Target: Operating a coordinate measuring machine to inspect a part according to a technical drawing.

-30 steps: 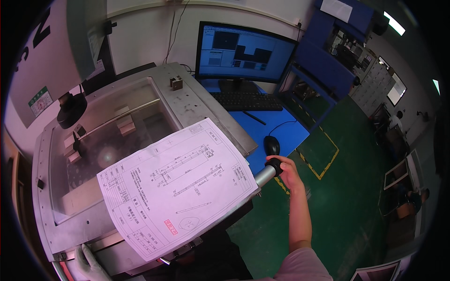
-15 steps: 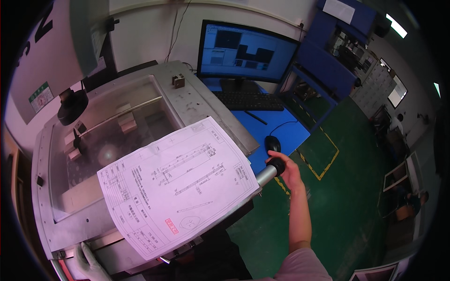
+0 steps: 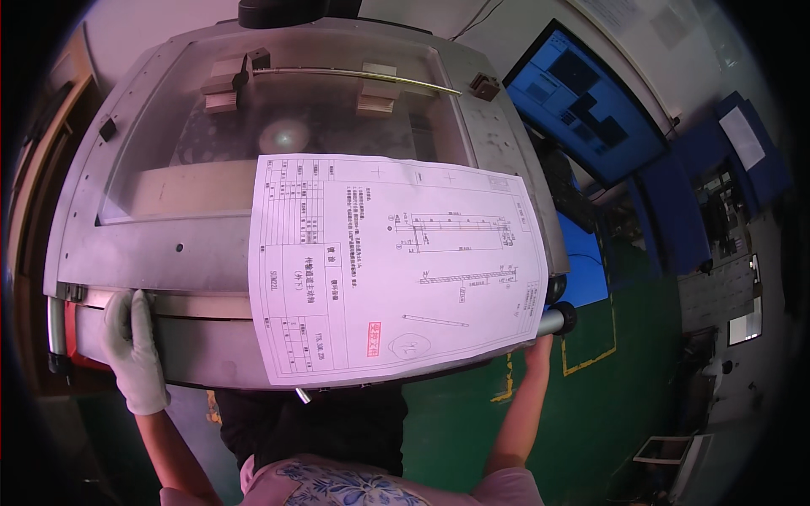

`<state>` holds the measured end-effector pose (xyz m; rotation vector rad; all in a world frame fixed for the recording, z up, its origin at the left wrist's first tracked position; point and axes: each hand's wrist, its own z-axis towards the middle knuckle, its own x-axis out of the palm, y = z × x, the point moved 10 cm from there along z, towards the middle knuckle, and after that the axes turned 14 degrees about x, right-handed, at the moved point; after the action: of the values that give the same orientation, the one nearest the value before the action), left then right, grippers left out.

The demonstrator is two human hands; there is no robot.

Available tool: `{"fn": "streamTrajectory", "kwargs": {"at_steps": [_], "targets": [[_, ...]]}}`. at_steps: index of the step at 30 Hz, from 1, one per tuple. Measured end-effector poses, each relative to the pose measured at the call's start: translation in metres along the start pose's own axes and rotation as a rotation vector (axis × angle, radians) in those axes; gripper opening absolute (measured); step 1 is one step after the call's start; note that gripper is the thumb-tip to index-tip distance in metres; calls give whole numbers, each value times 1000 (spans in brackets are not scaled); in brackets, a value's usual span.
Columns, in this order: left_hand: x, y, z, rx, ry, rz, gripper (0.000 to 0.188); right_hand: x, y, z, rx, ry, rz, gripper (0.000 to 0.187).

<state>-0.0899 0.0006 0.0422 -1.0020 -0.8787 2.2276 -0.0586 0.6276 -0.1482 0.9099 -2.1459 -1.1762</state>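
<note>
A big grey metal machine with a clear glass top [image 3: 278,143] sat in front of the person. It was like a wide, flat box with a window in it. Under the glass lay two small pale metal blocks [image 3: 221,88], one on the left and one on the right. A thin metal rod [image 3: 354,76] rested across both blocks. A round bright spot showed on the glass just below them.

A large white sheet of paper with a line drawing on it [image 3: 396,261] lay on top of the machine. It covered the front right part of the glass and hung over the front edge.

The left hand [image 3: 131,350], in a white glove, lay flat against the front left edge of the machine. Its fingers were stretched out straight and pointed up. It touched the grey metal but did not hold anything.

The right hand [image 3: 540,341] reached up under the right corner of the paper. It was at a short silver handle with a black round end [image 3: 558,319] that stuck out from the machine's right side. The paper and the handle hid most of this hand, so I could not tell if it was closed around the handle or only touching it.

Off to the right, a dark computer screen with blue windows [image 3: 591,97] stood over a blue counter [image 3: 586,261]. The floor was green with yellow lines [image 3: 591,371].
</note>
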Motion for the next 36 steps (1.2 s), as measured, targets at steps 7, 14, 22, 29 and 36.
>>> {"fn": "streamTrajectory", "kwargs": {"at_steps": [7,14,22,29,36], "targets": [[-6,9,-11,-85,-43,-13,14,-6,7,-17,-135,-183,-230,43],[1,8,-10,-91,-57,-45,14,-14,18,-20,-243,-255,-464,31],[-5,6,-7,-63,12,17,13,-1,38,-37,-299,-246,-337,15],[-1,-16,2,170,4,97,12,-31,68,-43,-226,-112,-9,34],[7,-27,4,165,59,52,12,-5,101,-61,-256,-96,-174,32]]}}
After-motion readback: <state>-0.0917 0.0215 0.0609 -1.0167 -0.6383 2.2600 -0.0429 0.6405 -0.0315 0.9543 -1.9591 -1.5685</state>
